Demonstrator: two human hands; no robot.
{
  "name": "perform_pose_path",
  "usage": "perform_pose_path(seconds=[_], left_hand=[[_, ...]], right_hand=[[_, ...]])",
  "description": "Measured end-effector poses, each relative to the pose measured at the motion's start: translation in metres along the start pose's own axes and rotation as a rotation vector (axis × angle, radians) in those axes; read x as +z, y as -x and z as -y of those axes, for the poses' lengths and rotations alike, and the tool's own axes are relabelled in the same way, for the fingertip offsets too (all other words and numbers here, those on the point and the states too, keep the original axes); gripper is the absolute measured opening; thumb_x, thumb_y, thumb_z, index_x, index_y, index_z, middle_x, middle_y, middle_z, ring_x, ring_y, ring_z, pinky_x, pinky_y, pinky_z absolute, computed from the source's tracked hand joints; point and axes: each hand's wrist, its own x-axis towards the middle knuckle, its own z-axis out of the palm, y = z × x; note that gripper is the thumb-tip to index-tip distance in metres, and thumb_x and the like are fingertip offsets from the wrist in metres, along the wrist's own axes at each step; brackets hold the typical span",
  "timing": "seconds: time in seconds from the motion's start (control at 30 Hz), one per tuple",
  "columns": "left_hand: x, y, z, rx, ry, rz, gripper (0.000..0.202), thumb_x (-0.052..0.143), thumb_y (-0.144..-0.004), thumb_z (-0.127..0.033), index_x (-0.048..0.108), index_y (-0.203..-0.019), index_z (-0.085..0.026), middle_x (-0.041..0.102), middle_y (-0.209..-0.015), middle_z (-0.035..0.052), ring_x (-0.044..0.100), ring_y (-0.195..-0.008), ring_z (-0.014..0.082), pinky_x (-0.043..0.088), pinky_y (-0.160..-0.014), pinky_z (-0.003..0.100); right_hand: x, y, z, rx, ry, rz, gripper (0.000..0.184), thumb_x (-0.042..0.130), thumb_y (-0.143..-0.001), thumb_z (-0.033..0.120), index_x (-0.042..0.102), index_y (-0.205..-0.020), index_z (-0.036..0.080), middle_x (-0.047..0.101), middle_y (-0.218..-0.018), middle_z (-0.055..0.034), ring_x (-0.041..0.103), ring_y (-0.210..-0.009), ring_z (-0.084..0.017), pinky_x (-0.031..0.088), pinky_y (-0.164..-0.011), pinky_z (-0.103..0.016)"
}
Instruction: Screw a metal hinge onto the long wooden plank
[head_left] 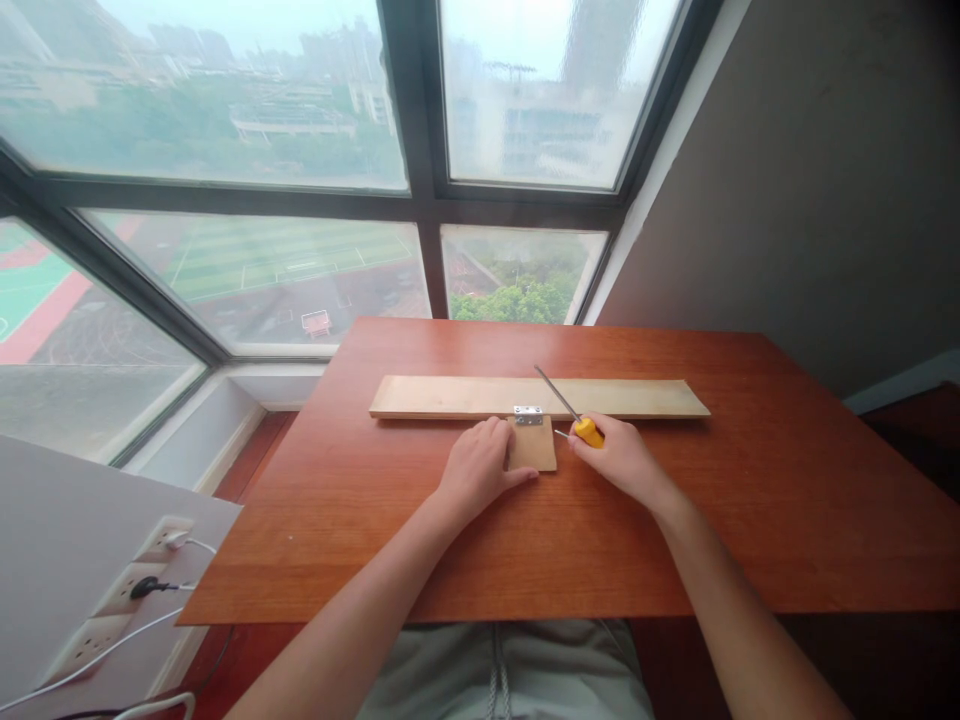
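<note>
A long pale wooden board (450,397) lies across the reddish table (375,540). A small wooden piece (534,450) sits against its near edge, joined by a silver hinge (528,413). My left hand (476,470) rests on the table with its fingers touching the small piece's left edge, fingers curled together. My right hand (619,455) is closed on a yellow-handled screwdriver (570,408), whose metal shaft points up and away over the long board. A small screw (560,433) lies just right of the small piece.
Large windows stand behind the table, a grey wall to the right. At the lower left a white surface holds a power strip (124,590) with a black plug and white cables. The table's near edge is by my lap.
</note>
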Motion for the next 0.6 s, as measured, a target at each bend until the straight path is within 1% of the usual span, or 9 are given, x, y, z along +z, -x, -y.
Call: perform_pose_path(seconds=[0.17, 0.3, 0.4, 0.6], left_hand=[[-0.001, 0.000, 0.000, 0.005, 0.018, -0.008, 0.042, 0.077, -0.075, -0.052, 0.049, -0.087, -0.023, 0.061, -0.093, 0.0037, 0.059, -0.088, 0.0234, 0.044, -0.076, 0.035], [-0.002, 0.000, 0.000, 0.022, 0.011, -0.013, 0.042, 0.075, -0.077, -0.054, 0.049, -0.086, -0.023, 0.060, -0.092, 0.0039, 0.059, -0.087, 0.0235, 0.044, -0.075, 0.035], [-0.002, 0.000, 0.000, 0.020, 0.003, -0.007, 0.042, 0.075, -0.077, -0.054, 0.048, -0.086, -0.023, 0.060, -0.091, 0.0034, 0.059, -0.087, 0.0232, 0.044, -0.075, 0.035], [-0.001, 0.000, 0.000, 0.032, 0.004, -0.018, 0.043, 0.075, -0.077, -0.054, 0.049, -0.088, -0.023, 0.060, -0.093, 0.0037, 0.060, -0.088, 0.0234, 0.044, -0.075, 0.034]], right_hand=[[-0.001, -0.011, 0.009, -0.019, -0.143, -0.015, 0.023, 0.061, -0.081, 0.044, 0.064, -0.080, 0.020, 0.068, -0.077, -0.0009, 0.059, -0.070, -0.018, 0.042, -0.065, -0.028], [0.002, -0.020, 0.018, -0.020, -0.194, 0.006, 0.024, 0.061, -0.081, 0.043, 0.065, -0.081, 0.020, 0.065, -0.071, 0.0006, 0.057, -0.063, -0.016, 0.041, -0.061, -0.027], [0.005, -0.025, 0.021, -0.011, -0.189, 0.005, 0.025, 0.060, -0.082, 0.044, 0.065, -0.079, 0.020, 0.063, -0.066, 0.0005, 0.055, -0.062, -0.017, 0.039, -0.058, -0.028], [0.009, -0.031, 0.022, -0.007, -0.104, -0.023, 0.026, 0.063, -0.079, 0.044, 0.061, -0.070, 0.020, 0.063, -0.067, -0.0009, 0.054, -0.065, -0.018, 0.036, -0.059, -0.029]])
